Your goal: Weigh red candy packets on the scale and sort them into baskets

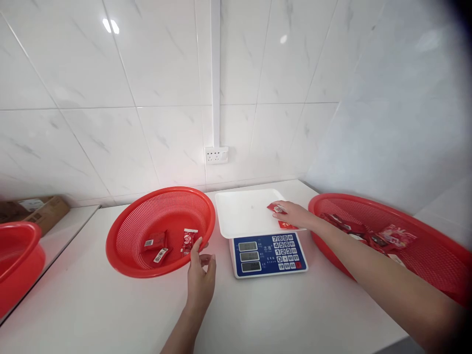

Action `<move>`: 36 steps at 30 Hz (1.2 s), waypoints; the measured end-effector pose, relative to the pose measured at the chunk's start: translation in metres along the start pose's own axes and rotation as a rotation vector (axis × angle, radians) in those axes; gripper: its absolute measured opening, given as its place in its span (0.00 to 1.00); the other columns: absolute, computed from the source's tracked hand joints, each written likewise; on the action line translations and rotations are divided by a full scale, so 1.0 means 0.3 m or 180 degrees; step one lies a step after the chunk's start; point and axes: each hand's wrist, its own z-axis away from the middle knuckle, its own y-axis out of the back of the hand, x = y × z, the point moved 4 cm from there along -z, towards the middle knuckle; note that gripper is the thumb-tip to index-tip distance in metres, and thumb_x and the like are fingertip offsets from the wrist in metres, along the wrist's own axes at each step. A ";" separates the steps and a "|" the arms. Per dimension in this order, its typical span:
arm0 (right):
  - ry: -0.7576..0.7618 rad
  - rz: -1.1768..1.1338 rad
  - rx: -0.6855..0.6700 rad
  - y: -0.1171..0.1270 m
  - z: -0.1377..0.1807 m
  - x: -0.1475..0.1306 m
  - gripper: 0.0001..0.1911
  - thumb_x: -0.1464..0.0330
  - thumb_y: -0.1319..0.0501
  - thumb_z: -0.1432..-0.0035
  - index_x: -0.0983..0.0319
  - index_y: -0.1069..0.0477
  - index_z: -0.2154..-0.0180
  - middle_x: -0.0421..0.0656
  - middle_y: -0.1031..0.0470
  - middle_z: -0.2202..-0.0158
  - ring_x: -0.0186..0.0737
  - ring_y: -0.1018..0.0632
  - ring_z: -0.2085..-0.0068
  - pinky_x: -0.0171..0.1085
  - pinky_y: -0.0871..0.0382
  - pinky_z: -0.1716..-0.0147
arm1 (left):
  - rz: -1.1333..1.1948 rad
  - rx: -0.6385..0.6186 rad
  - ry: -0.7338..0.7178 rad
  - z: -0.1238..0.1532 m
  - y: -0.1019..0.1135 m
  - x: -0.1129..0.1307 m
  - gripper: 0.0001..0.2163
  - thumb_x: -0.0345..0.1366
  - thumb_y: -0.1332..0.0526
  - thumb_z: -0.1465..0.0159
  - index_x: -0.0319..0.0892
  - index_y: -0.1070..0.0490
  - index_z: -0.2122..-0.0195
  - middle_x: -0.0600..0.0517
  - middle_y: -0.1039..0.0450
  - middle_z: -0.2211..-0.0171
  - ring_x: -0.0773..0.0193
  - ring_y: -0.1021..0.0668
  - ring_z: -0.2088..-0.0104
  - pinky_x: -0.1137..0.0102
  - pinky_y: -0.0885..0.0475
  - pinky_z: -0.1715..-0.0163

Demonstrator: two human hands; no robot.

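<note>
Head view: white bench (147, 314) against a tiled wall, with a scale (269, 253) between two red baskets.
Step in hand: judging by the hands, small red packets are being handled at the scale's pan (247, 211).
Right hand (293, 215): over the right side of the pan, fingers closed on a red packet (276, 208).
Second packet (288, 225): on the pan's near right part, below the right hand, partly covered.
Left hand (201, 282): at the near right rim of the left basket (125, 216), fingers loosely apart, the forefinger at the rim.
Left basket packets (155, 241): a few, lying on its floor.
Right basket (363, 199): more packets (398, 237) inside, partly behind the right forearm.
Next move: seems to call for a light, controlled release or lift of the held packet, without pressing on the pan.
Scale lettering: white characters on blue, apparently 志准; digits 0 to 9 on the keypad.
Displays: three windows, seemingly zeros, too faint to be sure.
Packet labels: pale patches and print, too small to read.
</note>
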 end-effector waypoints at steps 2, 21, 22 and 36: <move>-0.0173 -0.0015 -0.0001 -0.002 -0.003 0.011 0.22 0.64 0.42 0.48 0.61 0.33 0.50 0.49 0.28 0.51 0.51 0.27 0.52 0.46 0.34 0.54 | 0.0035 -0.0037 -0.0001 0.000 -0.002 0.002 0.23 0.39 0.45 0.39 0.44 0.47 0.43 0.42 0.32 0.52 0.63 0.25 0.66 0.63 0.28 0.64; 0.0255 0.0018 -0.0574 0.118 0.038 -0.208 0.23 0.65 0.41 0.47 0.56 0.34 0.48 0.46 0.25 0.54 0.49 0.25 0.53 0.46 0.32 0.55 | 0.0053 0.0069 -0.0041 0.000 -0.006 -0.014 0.23 0.39 0.44 0.40 0.44 0.45 0.43 0.43 0.31 0.53 0.63 0.25 0.66 0.65 0.28 0.65; 0.0059 0.0274 -0.0643 0.104 0.052 -0.159 0.22 0.67 0.40 0.49 0.57 0.32 0.50 0.47 0.25 0.55 0.50 0.24 0.55 0.46 0.31 0.57 | 0.0060 0.0071 -0.0023 0.001 -0.008 -0.015 0.23 0.38 0.44 0.39 0.44 0.45 0.43 0.44 0.31 0.53 0.64 0.25 0.66 0.65 0.28 0.65; 0.0334 -0.0329 -0.0453 0.058 0.010 -0.319 0.15 0.66 0.48 0.42 0.59 0.31 0.54 0.46 0.25 0.57 0.40 0.23 0.61 0.38 0.29 0.62 | -0.0044 0.0045 -0.0036 0.000 -0.009 -0.020 0.23 0.36 0.46 0.39 0.44 0.47 0.43 0.43 0.31 0.54 0.64 0.25 0.67 0.64 0.28 0.65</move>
